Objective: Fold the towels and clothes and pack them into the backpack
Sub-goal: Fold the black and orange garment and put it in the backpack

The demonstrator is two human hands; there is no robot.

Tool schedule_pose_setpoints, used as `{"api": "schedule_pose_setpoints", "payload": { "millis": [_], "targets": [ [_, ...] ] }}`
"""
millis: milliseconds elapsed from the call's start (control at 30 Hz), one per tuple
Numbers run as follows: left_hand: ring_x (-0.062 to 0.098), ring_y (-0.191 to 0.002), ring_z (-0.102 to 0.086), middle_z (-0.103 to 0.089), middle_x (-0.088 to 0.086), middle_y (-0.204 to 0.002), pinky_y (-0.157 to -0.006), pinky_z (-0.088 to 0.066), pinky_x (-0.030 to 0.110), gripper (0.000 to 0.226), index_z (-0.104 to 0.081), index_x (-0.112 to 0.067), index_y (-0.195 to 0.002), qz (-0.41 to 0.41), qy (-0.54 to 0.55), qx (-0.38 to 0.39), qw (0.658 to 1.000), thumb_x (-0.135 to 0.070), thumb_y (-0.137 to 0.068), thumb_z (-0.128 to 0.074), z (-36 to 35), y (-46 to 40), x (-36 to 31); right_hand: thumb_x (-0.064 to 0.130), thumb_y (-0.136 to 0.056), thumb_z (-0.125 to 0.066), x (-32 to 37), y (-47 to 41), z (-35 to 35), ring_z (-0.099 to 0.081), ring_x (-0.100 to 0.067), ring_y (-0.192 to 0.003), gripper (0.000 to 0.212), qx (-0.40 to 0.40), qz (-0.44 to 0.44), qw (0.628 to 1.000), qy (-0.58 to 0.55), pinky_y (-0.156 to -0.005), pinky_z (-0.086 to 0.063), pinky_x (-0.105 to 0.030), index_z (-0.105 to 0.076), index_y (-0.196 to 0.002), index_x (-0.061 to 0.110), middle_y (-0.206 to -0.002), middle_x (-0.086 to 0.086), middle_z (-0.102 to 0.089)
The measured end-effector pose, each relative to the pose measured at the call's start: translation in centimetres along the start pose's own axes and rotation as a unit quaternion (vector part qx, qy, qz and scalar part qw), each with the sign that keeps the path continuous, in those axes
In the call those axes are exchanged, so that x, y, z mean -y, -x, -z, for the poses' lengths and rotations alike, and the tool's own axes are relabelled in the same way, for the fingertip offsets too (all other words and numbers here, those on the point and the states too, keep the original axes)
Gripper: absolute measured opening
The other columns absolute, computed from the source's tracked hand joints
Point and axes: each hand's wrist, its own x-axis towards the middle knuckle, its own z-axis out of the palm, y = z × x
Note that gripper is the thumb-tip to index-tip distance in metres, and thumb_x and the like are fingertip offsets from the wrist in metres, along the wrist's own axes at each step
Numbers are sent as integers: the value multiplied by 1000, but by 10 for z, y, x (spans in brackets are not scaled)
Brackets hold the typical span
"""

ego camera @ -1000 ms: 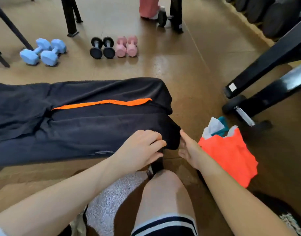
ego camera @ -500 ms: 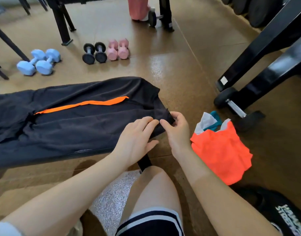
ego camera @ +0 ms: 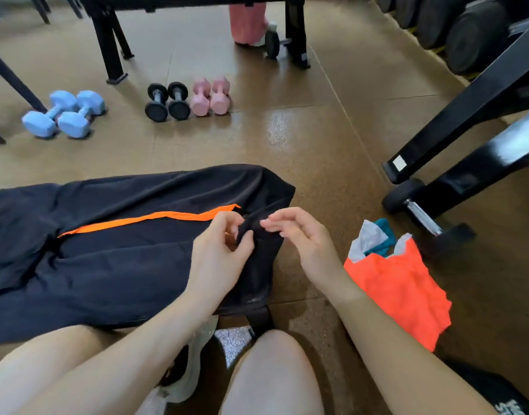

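A dark navy garment [ego camera: 113, 259] with an orange stripe [ego camera: 155, 218] lies spread over a low bench in front of me. My left hand [ego camera: 224, 253] pinches its right corner, lifted a little off the bench. My right hand [ego camera: 299, 235] hovers just right of that corner with curled, parted fingers; it seems to hold nothing. An orange cloth [ego camera: 404, 292] lies crumpled on the floor to the right, with a grey and teal piece [ego camera: 374, 238] at its top. A black backpack [ego camera: 497, 393] shows at the bottom right corner.
Blue dumbbells [ego camera: 62, 115], black dumbbells [ego camera: 167, 101] and pink dumbbells [ego camera: 211, 95] lie on the brown floor beyond the bench. A black machine frame [ego camera: 455, 139] with a wheel stands at right. My knees and a shoe [ego camera: 194, 354] fill the bottom.
My left hand has picked up the garment's right corner and raised it. My right hand came in to the corner, then drew slightly off it. The view tilted down.
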Motion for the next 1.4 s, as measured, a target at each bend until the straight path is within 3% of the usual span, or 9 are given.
{"api": "schedule_pose_setpoints", "payload": {
  "millis": [133,267,400,500,733,933,1067,1233,1400],
  "targets": [
    [9,-58,-45,-51,-2,-63,-58,-35,11,23,-45,-20,-72,6,-24,27,999,-8,-80,-64,16,-11,18,11,-94,-50,-26,-56,14,-56,-11,-98,12,-165,-95,980,64,-84,-39,-23,-60,-94,19,-105,-3,-62],
    [12,-54,-42,-47,-5,-58,-54,-33,12,25,-43,-18,-70,17,-29,48,998,-8,-78,-64,18,-9,28,26,-95,-52,-56,-103,17,-45,-17,-120,41,-165,-274,947,-34,-89,-37,-26,-44,-132,13,-130,-3,-47],
    [16,-59,-47,-52,-2,-68,-56,-34,13,18,-42,-23,-71,-7,-24,46,999,-22,-75,-60,21,-10,29,26,-94,-54,-66,-124,16,-59,-22,-103,33,-129,-350,922,-102,-84,-50,-36,-51,-124,13,-118,-5,-59],
    [17,-60,-45,-51,1,-59,-56,-34,15,24,-45,-14,-71,-4,-33,28,999,-24,-80,-64,23,-11,31,6,-91,-55,-59,-127,16,-60,-19,-81,24,-143,-329,928,-100,-70,-51,-32,-57,-115,5,-94,-9,-63],
    [12,-57,-39,-53,5,-60,-56,-33,13,24,-47,-7,-72,20,-7,15,1000,-13,-80,-69,33,-5,18,7,-91,-56,-21,-124,22,-58,-17,-77,10,-163,-249,944,-146,-69,-50,-27,-55,-101,5,-89,-10,-61],
    [16,-59,-44,-57,5,-64,-58,-34,14,22,-48,-16,-71,39,-3,-36,999,-19,-82,-67,53,7,9,0,-91,-52,29,-133,-14,-50,-7,-42,12,-79,-218,971,-62,-36,-40,-14,-48,-102,3,-73,-7,-47],
    [13,-60,-42,-57,3,-68,-59,-34,15,24,-45,-23,-70,62,30,-63,996,-22,-84,-65,70,11,15,4,-89,-55,47,-138,-50,-40,-15,-47,7,4,-139,988,70,-37,-37,-16,-50,-90,7,-71,-5,-48],
    [15,-62,-48,-55,-14,-72,-68,-42,32,24,-46,-30,-75,87,99,-86,988,-14,-86,-61,99,5,36,4,-90,-54,55,-147,-92,-41,-13,-50,18,26,-92,993,62,-40,-39,-14,-49,-105,11,-86,-6,-51],
    [13,-69,-54,-61,-21,-81,-70,-47,34,33,-55,-39,-79,58,100,-80,990,-9,-92,-53,149,-7,60,-2,-92,-47,67,-165,-146,-44,-7,-58,16,95,-66,991,61,-45,-41,-12,-55,-94,12,-82,0,-51]
  ]
}}
